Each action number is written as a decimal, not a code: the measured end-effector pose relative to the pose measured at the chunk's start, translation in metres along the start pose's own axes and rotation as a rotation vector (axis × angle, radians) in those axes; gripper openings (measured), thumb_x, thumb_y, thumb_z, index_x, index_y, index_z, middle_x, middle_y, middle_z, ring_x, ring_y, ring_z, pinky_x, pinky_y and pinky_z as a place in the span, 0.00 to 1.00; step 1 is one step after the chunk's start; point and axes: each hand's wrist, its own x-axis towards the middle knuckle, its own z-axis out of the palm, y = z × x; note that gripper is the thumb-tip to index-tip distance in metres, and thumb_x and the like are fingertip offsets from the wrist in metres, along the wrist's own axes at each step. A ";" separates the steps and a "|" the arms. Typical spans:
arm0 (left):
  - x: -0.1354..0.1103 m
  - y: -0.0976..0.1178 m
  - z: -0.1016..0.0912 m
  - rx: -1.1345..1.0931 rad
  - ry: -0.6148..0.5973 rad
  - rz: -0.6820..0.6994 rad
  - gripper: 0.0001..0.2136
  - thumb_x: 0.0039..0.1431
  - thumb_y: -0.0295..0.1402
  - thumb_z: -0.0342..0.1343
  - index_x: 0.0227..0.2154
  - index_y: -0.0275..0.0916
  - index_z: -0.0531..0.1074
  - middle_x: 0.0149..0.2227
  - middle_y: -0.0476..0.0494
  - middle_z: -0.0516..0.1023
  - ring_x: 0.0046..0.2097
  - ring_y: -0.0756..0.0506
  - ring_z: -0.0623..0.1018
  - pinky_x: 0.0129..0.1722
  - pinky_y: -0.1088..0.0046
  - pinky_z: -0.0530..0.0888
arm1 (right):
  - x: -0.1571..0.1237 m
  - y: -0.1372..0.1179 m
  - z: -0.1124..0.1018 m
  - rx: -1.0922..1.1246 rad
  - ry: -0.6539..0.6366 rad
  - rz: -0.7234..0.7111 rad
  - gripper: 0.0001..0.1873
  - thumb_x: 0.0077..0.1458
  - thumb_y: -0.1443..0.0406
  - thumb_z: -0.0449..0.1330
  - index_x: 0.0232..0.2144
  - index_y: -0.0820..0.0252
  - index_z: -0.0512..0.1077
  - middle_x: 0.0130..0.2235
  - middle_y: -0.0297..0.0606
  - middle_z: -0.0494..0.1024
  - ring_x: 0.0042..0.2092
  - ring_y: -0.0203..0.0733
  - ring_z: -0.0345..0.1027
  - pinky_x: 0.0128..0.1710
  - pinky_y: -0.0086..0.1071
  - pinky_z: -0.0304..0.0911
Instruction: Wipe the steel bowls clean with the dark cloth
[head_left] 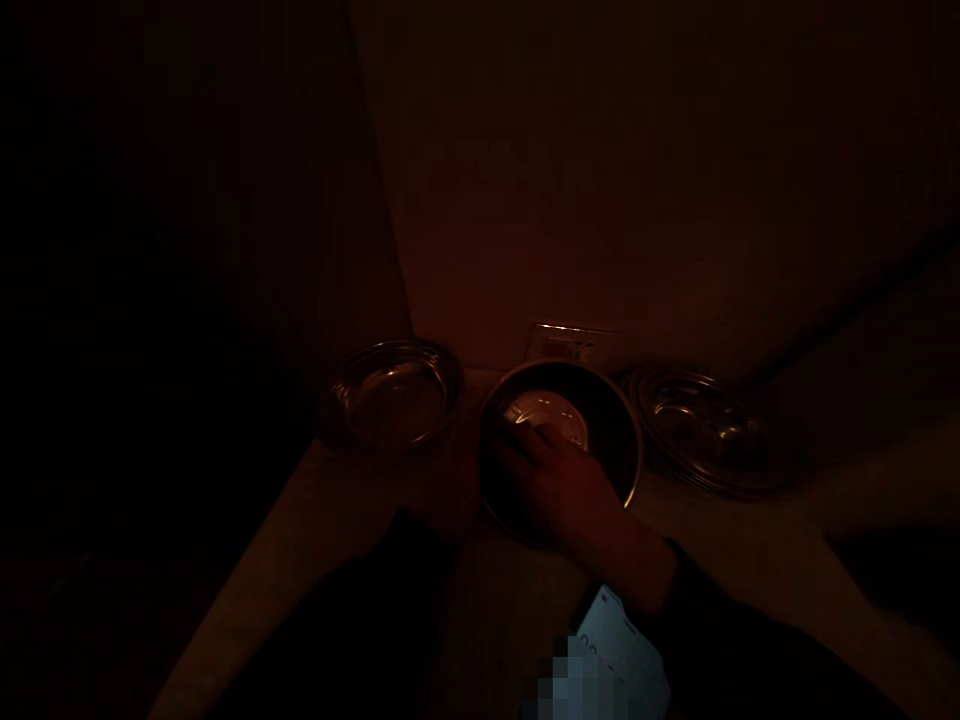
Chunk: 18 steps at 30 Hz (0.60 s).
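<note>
A deep round metal bowl (636,462) stands in the middle of a dimly lit table. My right hand (562,485) reaches into it over the near rim, with the fingers bent down towards the bottom. Whatever those fingers hold is hidden in the dark. The bowl's shiny bottom (551,408) catches some light just beyond the knuckles. Against the bowl's left outer side is my left hand (454,488), a faint reddish shape whose fingers I cannot make out.
A shallow metal dish (397,405) stands at the left, and several stacked metal dishes (705,430) at the right. A wall socket (570,343) sits behind the bowl. Below my right wrist a lit phone (622,645) lies partly blurred. The table's left edge (232,580) slants towards me.
</note>
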 end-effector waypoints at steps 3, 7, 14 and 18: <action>-0.002 0.010 0.000 0.010 -0.007 -0.039 0.10 0.60 0.31 0.45 0.36 0.40 0.72 0.42 0.41 0.80 0.48 0.40 0.78 0.57 0.55 0.69 | -0.003 0.001 -0.001 0.139 -0.022 -0.068 0.24 0.60 0.72 0.54 0.59 0.66 0.65 0.59 0.51 0.67 0.55 0.51 0.62 0.50 0.43 0.67; -0.009 0.028 0.004 -0.073 -0.037 -0.067 0.16 0.64 0.32 0.38 0.34 0.40 0.72 0.38 0.44 0.81 0.41 0.45 0.80 0.47 0.65 0.75 | -0.011 0.008 -0.010 0.247 -0.126 -0.134 0.20 0.60 0.71 0.54 0.54 0.58 0.70 0.54 0.44 0.71 0.51 0.45 0.67 0.47 0.38 0.68; -0.002 0.018 0.004 -0.133 0.047 -0.037 0.15 0.63 0.42 0.42 0.35 0.41 0.71 0.34 0.46 0.79 0.42 0.43 0.78 0.46 0.64 0.75 | -0.016 0.019 -0.023 0.282 -0.252 -0.127 0.15 0.58 0.73 0.54 0.45 0.58 0.75 0.46 0.41 0.76 0.47 0.44 0.69 0.46 0.37 0.66; 0.001 0.008 0.001 -0.116 0.182 -0.063 0.13 0.61 0.43 0.45 0.34 0.43 0.71 0.37 0.46 0.79 0.50 0.41 0.76 0.52 0.63 0.72 | -0.007 0.013 -0.015 0.491 -0.165 -0.114 0.16 0.61 0.71 0.52 0.50 0.62 0.72 0.51 0.45 0.74 0.53 0.44 0.67 0.53 0.37 0.63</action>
